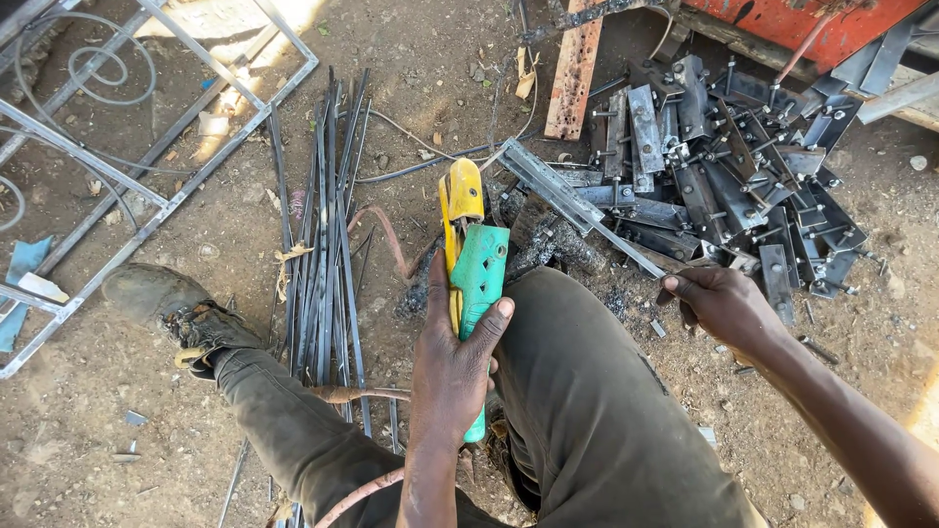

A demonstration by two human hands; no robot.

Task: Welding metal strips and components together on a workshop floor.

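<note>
- A seated worker's left hand (pixel 452 364) grips a green-and-yellow welding electrode holder (pixel 471 256) upright between the knees.
- The right hand (pixel 722 303) pinches the near end of a steel angle strip (pixel 577 207) running far-left over blackened ground.
- Likely risk: the holder's yellow jaws touching the strip or bundled rods (pixel 328 225) at left could arc.

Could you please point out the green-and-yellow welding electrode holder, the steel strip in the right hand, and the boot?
Electrode holder (pixel 479 269): head view, green handle body.
Steel strip (pixel 577 207): head view, mid-length.
Boot (pixel 161 298): head view, upper.
</note>
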